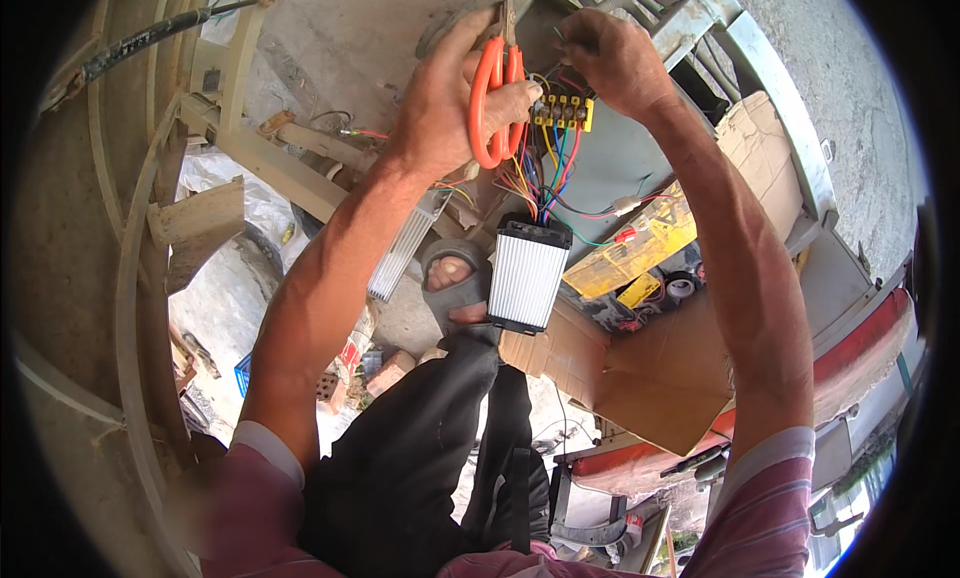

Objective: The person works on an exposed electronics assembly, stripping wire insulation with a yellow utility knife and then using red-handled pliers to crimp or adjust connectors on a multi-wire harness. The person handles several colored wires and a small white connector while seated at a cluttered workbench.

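Note:
My left hand is closed round a pair of scissors with orange handles, the metal blades pointing away from me. To its right, my right hand has its fingers curled in a pinch on what looks like a thin wire, mostly hidden by the fingers. Just below both hands sits a yellow terminal block with several screws, its left end close to my left thumb. Many coloured wires run from the block area down to a silver finned controller box with black ends.
Another finned metal unit lies left of the controller. A worn yellow panel and an opened cardboard box are on the right. A metal frame curves along the far right, and a wooden beam crosses at left.

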{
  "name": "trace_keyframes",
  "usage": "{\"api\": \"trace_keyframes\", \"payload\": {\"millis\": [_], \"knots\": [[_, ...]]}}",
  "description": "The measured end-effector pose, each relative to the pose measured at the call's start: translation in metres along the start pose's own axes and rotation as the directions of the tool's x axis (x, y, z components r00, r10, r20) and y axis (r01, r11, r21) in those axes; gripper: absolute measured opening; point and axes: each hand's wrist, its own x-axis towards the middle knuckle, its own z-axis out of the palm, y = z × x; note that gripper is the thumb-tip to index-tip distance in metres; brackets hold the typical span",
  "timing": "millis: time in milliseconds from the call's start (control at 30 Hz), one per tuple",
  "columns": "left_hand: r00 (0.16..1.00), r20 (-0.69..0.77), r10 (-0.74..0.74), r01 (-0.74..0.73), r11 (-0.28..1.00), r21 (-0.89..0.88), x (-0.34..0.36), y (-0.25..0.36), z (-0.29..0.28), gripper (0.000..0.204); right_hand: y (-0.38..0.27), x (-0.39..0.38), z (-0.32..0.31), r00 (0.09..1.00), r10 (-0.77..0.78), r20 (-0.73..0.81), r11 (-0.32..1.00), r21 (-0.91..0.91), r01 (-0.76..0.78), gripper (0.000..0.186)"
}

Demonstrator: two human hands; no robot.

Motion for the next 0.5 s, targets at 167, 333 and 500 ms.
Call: {"api": "trace_keyframes", "payload": {"millis": [167, 333, 500], "knots": [[0.997, -0.012, -0.073, 0.074, 0.984, 0.159, 0.01, -0.005, -0.005, 0.053, 0.001, 0.007, -0.002, 0.995, 0.081, 0.049, 0.996, 0.024, -0.082, 0.026], [0.997, -0.045, -0.069, 0.067, 0.997, -0.044, 0.019, -0.001, -0.004, 0.06, 0.001, 0.011, -0.002, 0.997, 0.067, 0.043, 0.998, -0.001, -0.067, 0.026], [0.983, -0.168, 0.073, -0.065, 0.997, 0.049, 0.04, -0.007, -0.001, 0.054, -0.001, 0.01, -0.004, 0.996, 0.066, 0.058, 0.996, 0.051, -0.069, 0.022]]}}
